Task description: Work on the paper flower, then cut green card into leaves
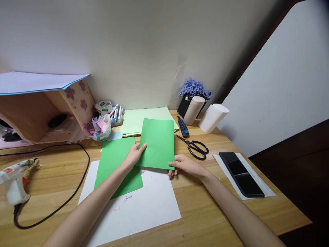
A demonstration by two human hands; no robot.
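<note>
Between my two hands a green sheet of paper (pixel 158 144) is held up, tilted a little above the desk. My left hand (pixel 135 153) pinches its left edge, thumb on the front face. At the lower right corner my right hand (pixel 183 164) grips the sheet between thumb and fingers. Another green sheet (pixel 117 157) lies below and to the left, partly covered by my left hand and forearm. Beneath it is a large white sheet (pixel 149 209) with small red and dark marks.
Black scissors (pixel 196 149) and a blue utility knife (pixel 183 127) lie right of the held sheet. Pale green paper (pixel 133 120) is stacked behind. A glue gun (pixel 15 185) with a black cord stands left; a phone (pixel 241 174) lies right. Behind are a scrap tub (pixel 102 135) and paper rolls (pixel 214 118).
</note>
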